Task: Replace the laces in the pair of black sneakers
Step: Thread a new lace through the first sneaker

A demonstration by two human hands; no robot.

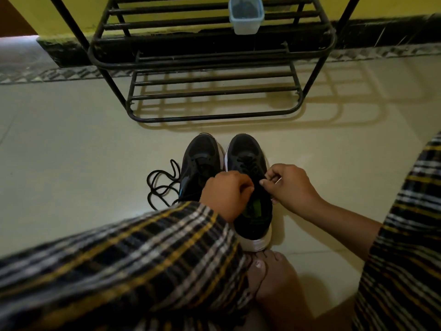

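Both hands are pinching lace ends over the right-hand sneaker point(250, 177), right hand point(290, 185) clearly nipping a black tip, left hand point(226, 192) curled tight opposite, with the shoe running toe-away between them and the loose lace point(162, 185) lying beyond the left.

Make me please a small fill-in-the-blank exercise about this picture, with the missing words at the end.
1. Both hands, the left hand and the right hand, work at the ____ sneaker of the pair.
2. A loose black lace lies on the floor, to the ____ of the left sneaker.
3. The plastic container stands on the shoe ____.

Missing words: right; left; rack
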